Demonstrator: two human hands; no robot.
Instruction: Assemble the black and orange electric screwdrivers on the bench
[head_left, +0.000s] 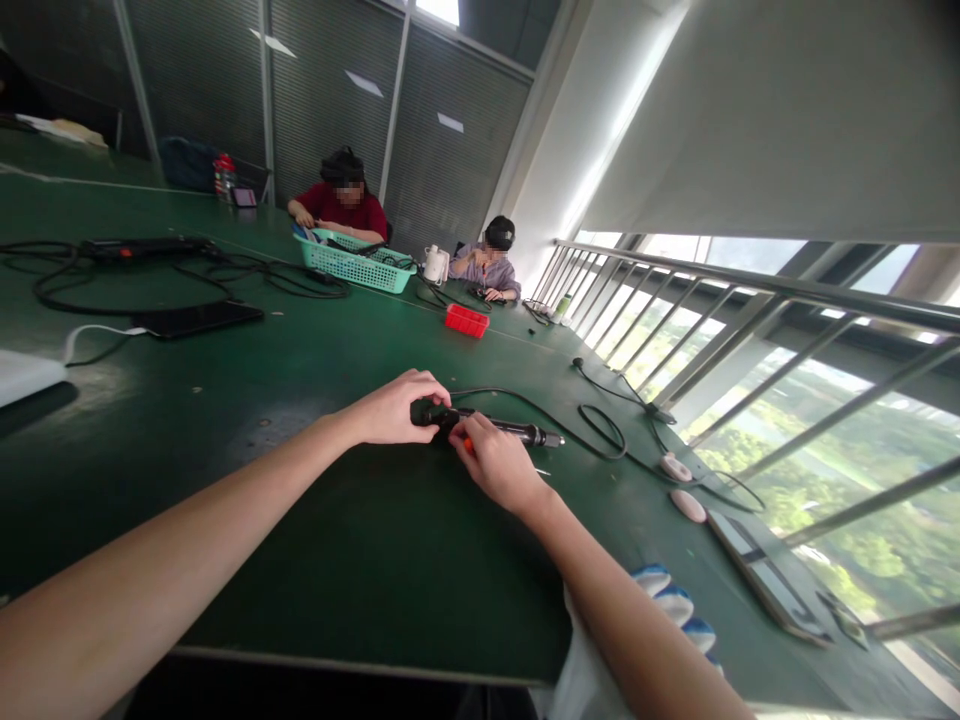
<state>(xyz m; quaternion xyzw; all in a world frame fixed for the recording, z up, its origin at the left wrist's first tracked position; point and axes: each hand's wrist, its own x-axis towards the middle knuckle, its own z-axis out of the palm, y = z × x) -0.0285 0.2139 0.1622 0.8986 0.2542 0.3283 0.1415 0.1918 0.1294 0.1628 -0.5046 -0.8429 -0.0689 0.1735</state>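
A black corded electric screwdriver (pixel 517 432) lies across the green table in front of me, its silvery tip pointing right. My left hand (pixel 401 408) is closed round its dark rear end, thumb and fingers curled from both sides. At the tool's middle, my right hand (pixel 495 460) is closed with bent fingers against the body. A small orange patch (pixel 469 445) shows by the right fingertips; whether it belongs to the tool I cannot tell. Just past the right knuckles lies a thin pale sliver (pixel 541 471). The hands cover much of the screwdriver's body.
A black cord (pixel 600 415) loops to the right. Farther off stand a red tray (pixel 466 321) and a turquoise basket (pixel 356 262), with two people seated behind. A phone (pixel 199 318) lies left; blue-and-white gloves (pixel 675 605) and a tablet-like device (pixel 765 575) lie right, near the railing.
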